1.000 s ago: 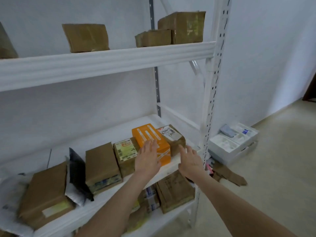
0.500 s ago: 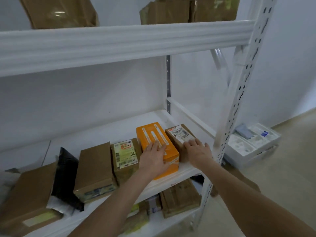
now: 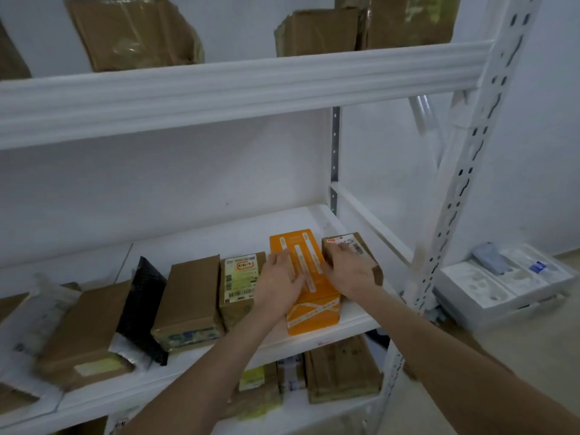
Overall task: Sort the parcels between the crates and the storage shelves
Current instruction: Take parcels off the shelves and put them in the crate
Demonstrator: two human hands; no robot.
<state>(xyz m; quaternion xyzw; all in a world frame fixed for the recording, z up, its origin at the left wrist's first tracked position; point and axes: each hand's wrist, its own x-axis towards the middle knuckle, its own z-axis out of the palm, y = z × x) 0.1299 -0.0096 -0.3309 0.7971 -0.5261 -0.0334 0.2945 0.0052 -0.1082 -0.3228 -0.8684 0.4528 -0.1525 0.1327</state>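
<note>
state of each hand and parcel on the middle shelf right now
left hand, flat on the orange box
right hand, resting on the labelled brown box, hold unclear
orange box, lying flat, taped shut
labelled brown box, lying flat beside the orange box
black bag, propped up on edge, tilted

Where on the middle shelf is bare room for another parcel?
Free: the rear strip of the middle shelf, between the wall and the parcel row. Crowded: the front row, packed side by side from the black bag to the orange box and brown box, under the left hand and right hand.
</note>
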